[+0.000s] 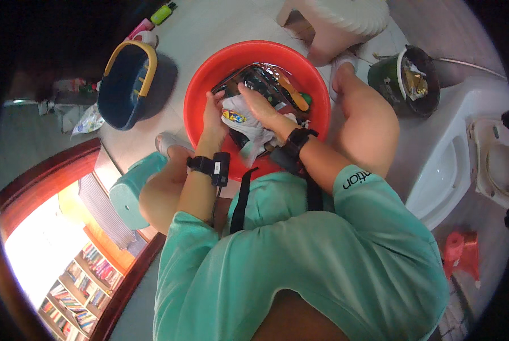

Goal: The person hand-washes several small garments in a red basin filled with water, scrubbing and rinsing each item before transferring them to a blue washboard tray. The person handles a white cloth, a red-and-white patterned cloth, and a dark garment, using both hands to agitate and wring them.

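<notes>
A red round basin (209,74) sits on the tiled floor between my knees, holding water and dark and white wet clothes. My left hand (214,111) grips a bunched white garment (248,128) with a coloured print at the basin's near side. My right hand (257,102) lies over the same white garment, pressing it against a dark board-like surface (254,77) in the water. Both wrists wear black bands. An orange piece (294,94) shows in the water past my right hand.
A dark blue bucket (126,85) with a yellow handle stands left of the basin. A pale plastic stool (339,23) is behind it, a green bin (408,79) with rubbish to the right, a white squat toilet (453,165) further right. I sit on a teal stool (132,190).
</notes>
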Demonstrator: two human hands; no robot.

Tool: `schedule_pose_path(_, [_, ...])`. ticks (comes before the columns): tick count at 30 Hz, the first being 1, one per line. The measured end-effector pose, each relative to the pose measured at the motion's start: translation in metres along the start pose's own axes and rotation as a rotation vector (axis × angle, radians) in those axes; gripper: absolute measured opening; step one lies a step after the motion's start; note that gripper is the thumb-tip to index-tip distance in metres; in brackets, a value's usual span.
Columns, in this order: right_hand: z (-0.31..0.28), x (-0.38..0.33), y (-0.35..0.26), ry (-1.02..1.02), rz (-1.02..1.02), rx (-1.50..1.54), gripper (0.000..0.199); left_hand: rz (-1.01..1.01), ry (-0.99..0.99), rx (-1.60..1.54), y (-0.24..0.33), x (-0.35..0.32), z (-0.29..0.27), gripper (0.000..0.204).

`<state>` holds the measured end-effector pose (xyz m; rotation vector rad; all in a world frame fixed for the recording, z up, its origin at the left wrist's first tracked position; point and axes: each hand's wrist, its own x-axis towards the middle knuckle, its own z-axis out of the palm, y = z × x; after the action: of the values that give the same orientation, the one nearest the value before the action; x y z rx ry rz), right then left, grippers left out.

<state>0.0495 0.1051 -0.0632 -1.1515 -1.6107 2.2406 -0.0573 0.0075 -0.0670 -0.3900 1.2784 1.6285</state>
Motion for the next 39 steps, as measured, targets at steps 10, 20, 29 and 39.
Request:
schedule_pose_path(10, [-0.041,0.047,0.021,0.083,0.121,0.444,0.047,-0.014,0.001,0.247,-0.018,0.037,-0.064,0.042])
schedule_pose_path(20, [-0.078,0.057,0.089,0.302,0.186,-0.035,0.051,0.382,-0.287,2.195,-0.131,-0.021,-0.112,0.079])
schedule_pose_path(29, [-0.055,0.038,0.053,-0.089,0.240,0.131,0.042,0.285,-0.274,2.186,-0.121,0.004,-0.109,0.058])
schedule_pose_path(39, [-0.059,0.035,0.070,-0.117,0.285,-1.000,0.054,0.021,0.012,0.999,-0.022,0.043,-0.099,0.047])
